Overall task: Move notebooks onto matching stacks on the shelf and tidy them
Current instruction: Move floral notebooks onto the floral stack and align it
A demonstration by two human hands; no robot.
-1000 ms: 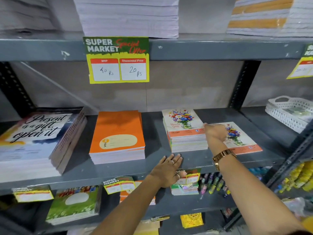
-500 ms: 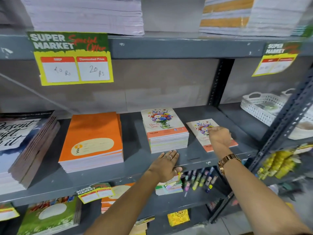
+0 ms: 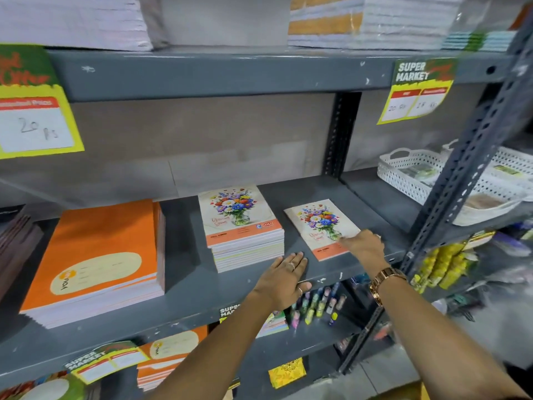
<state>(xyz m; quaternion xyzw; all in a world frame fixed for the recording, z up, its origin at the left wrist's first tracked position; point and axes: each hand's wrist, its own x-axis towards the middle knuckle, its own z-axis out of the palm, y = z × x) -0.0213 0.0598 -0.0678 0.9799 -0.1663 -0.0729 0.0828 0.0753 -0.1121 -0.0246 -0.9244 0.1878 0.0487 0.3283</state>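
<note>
We read "SUPER MARKET" on the yellow-green price tag at upper right; its handwritten prices are too blurred to make out. The tag at left shows "20 rs". On the grey shelf we count three notebook groups: an orange stack marked "YOU", a floral stack with a "GOLD" badge, and one single floral notebook lying flat just right of that stack, apart from it. Our right hand rests fingers-down on the single notebook's lower right corner, not gripping it, with a gold watch on the wrist. Our left hand lies flat and spread on the shelf edge, just in front of the floral stack, holding nothing. Two white baskets sit far right.
</note>
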